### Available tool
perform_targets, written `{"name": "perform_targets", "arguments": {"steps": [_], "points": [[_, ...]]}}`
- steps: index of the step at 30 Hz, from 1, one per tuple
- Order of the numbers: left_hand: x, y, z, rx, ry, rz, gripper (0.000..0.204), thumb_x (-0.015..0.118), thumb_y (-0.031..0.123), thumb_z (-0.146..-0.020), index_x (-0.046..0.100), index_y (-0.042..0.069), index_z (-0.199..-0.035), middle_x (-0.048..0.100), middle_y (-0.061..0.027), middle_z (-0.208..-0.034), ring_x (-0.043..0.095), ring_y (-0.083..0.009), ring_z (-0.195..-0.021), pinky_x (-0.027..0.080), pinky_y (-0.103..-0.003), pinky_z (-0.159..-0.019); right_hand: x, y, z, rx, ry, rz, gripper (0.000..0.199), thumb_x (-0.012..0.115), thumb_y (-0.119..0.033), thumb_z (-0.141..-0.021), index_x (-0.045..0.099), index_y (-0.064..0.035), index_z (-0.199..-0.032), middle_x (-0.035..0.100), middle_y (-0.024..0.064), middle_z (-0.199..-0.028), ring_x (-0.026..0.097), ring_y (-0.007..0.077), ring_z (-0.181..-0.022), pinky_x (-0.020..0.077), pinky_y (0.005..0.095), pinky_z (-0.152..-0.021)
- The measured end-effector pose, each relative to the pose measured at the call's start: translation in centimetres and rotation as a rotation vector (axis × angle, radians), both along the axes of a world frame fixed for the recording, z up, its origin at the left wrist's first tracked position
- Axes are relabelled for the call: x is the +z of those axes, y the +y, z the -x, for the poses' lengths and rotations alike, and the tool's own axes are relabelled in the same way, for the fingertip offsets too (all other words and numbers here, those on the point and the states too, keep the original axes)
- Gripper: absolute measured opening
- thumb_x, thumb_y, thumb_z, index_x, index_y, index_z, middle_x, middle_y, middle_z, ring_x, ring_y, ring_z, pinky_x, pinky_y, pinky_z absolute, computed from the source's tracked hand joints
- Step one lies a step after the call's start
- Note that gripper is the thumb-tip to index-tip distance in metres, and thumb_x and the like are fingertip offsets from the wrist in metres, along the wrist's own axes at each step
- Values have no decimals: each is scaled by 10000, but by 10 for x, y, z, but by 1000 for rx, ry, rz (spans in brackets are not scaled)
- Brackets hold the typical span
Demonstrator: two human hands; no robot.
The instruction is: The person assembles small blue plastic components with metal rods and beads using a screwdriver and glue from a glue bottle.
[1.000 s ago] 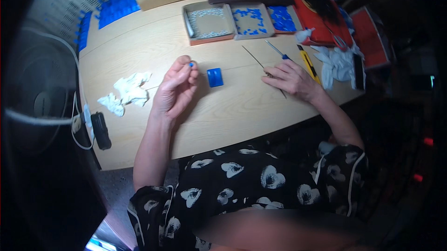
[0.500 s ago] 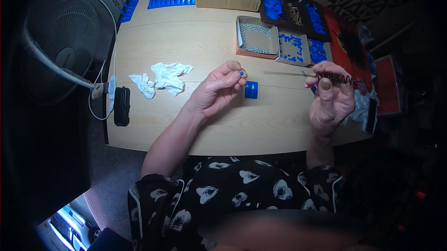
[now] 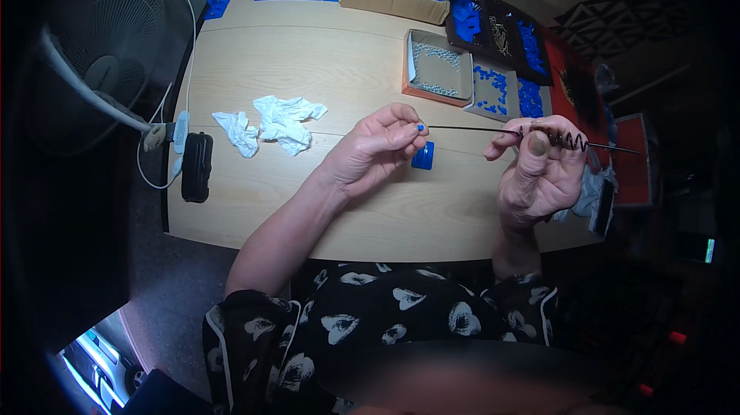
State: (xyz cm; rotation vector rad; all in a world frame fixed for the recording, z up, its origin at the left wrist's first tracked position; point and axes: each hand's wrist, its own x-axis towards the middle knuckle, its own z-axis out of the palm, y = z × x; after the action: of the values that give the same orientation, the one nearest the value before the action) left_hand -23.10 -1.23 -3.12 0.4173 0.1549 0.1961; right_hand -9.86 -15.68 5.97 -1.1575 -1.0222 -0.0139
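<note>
My left hand (image 3: 379, 141) pinches a small blue bead (image 3: 421, 128) between thumb and fingertips. In my right hand (image 3: 543, 172) is a thin dark rod (image 3: 470, 129) with a black coil spring (image 3: 574, 141) around it, gripped between thumb and fingers. The rod runs nearly level between both hands, and its left end meets the bead; whether it has entered a hole is too small to tell. Its other end sticks out to the right past the spring. On the table just below my left fingertips lies a blue plastic piece (image 3: 422, 155), partly covered by them.
Two crumpled white cloths (image 3: 287, 124) lie left, near a black case (image 3: 197, 168) and a fan (image 3: 100, 53). Far right stand a box of small silvery parts (image 3: 406, 80), a tray of blue beads (image 3: 509, 104) and a dark tray (image 3: 482, 47). Behind is a carton (image 3: 393, 5) of blue pieces.
The rod has come leftward and levelled, so its end now reaches the bead in my left hand; before, there was a gap. The view has shifted slightly.
</note>
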Motion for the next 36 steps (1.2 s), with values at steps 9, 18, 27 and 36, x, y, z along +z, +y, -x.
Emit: {"name": "perform_targets", "arguments": {"steps": [9, 18, 27, 36], "points": [[-4, -1, -2, 2, -5, -9, 187, 658, 68, -945, 587, 62, -1118, 664, -58, -1009, 662, -122, -946, 534, -228, -834, 0, 3, 2, -34, -27, 103, 172, 558, -89, -1008, 500, 50, -1091, 619, 158, -836, 615, 147, -644, 566, 287, -524], [-5, -1, -6, -3, -4, -16, 171, 655, 63, -945, 592, 66, -1105, 661, -54, -1008, 664, -117, -933, 535, -223, -824, -1, 2, -3, 3, 39, 112, 233, 629, -129, -978, 532, 70, -1053, 648, 124, -877, 688, 148, -700, 618, 263, -587], [-4, -1, -7, 7, 30, -61, 169, 666, 77, -941, 597, 73, -1095, 663, -44, -993, 655, -107, -923, 528, -221, -826, 2, 2, -3, 39, -28, 131, 227, 653, -89, -959, 539, 72, -1072, 654, 122, -899, 683, 141, -764, 605, 261, -654], [-5, -1, -10, 18, 34, -46, 179, 649, 56, -946, 584, 56, -1112, 658, -54, -986, 647, -110, -914, 532, -205, -782, 6, 2, -8, 67, -185, 303, 213, 596, -78, -991, 553, 77, -1132, 654, 130, -927, 686, 143, -762, 591, 246, -633]]}}
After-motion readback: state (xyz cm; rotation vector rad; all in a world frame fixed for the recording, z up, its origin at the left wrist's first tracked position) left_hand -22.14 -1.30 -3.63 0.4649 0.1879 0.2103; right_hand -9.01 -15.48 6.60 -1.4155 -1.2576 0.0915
